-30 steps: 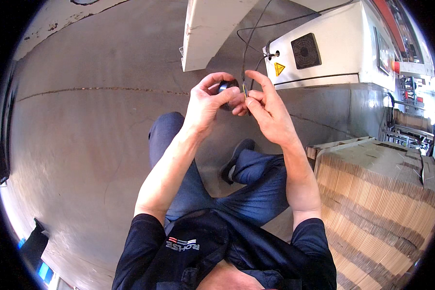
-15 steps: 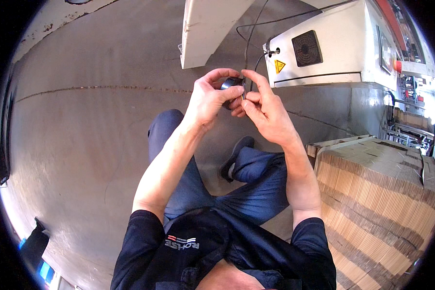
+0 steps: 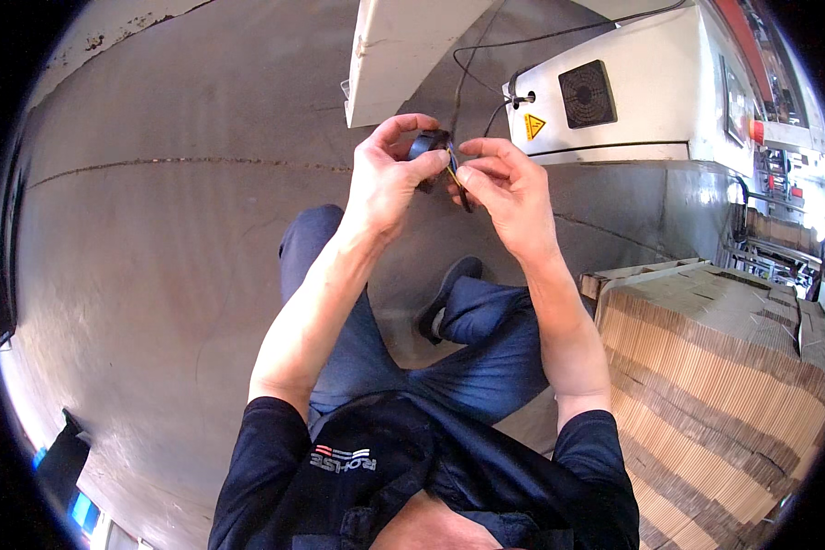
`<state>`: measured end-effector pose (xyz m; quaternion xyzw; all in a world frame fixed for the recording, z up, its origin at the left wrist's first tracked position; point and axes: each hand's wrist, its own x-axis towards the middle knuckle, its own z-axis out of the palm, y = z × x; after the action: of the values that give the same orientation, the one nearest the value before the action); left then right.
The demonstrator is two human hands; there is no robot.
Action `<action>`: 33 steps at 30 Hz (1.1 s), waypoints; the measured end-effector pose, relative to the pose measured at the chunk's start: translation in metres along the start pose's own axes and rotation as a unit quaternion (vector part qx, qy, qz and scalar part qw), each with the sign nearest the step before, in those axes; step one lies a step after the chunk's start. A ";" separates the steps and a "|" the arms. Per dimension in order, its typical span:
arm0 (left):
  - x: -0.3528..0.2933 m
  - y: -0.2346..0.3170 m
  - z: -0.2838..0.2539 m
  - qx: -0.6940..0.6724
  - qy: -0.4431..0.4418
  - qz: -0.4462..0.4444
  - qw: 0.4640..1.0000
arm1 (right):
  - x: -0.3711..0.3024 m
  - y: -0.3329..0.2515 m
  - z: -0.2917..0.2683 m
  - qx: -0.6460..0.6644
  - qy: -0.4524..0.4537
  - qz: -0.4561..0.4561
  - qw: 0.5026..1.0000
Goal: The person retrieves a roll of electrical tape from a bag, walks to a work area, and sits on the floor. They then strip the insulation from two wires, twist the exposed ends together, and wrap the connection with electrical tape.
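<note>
My left hand point(image 3: 382, 183) is closed around a black, rounded, glossy piece point(image 3: 423, 145), its thumb pressed against the near side. I cannot make out exactly what kind of part this is. Thin blue and yellow wires point(image 3: 453, 166) show beside it, between the two hands, and a short dark end hangs below them. The thumb of my right hand point(image 3: 520, 194) presses on the wires, while its index finger reaches forward over them. Behind the hands a dark cable point(image 3: 456, 103) runs up toward the floor and the machine.
Ahead to the right stands a white machine cabinet point(image 3: 646, 101) with a fan grille and a yellow warning sign. A white machine leg point(image 3: 390, 64) rises ahead. Stacked flat cardboard point(image 3: 706, 394) on a pallet is close by my right arm. My legs are bent over the grey floor point(image 3: 156, 275).
Both hands have drawn slightly apart, the left moving a little left and the right turning rightward. The blue and yellow wires and the hanging dark end now show more plainly.
</note>
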<state>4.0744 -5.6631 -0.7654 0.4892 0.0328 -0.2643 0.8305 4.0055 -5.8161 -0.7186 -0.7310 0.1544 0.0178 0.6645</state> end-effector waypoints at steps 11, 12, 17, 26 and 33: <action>0.002 -0.016 0.002 -0.039 0.068 0.038 0.996 | 0.016 0.018 0.010 0.048 0.044 0.030 0.997; 0.002 -0.013 0.001 -0.026 0.059 0.041 0.997 | 0.014 0.015 0.006 0.060 0.016 0.051 0.997; 0.002 -0.006 -0.003 0.011 0.016 0.025 0.999 | 0.013 0.005 -0.002 0.044 -0.055 0.094 0.993; 0.012 -0.020 -0.002 -0.141 0.047 0.020 0.989 | 0.019 0.013 0.009 -0.031 0.036 0.046 0.998; 0.009 -0.003 0.002 -0.193 0.015 -0.045 0.980 | 0.014 -0.002 0.000 0.062 -0.025 0.040 0.997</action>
<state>4.0798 -5.6692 -0.7700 0.3211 0.1176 -0.2828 0.8961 4.0193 -5.8186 -0.7204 -0.6810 0.1676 0.0530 0.7109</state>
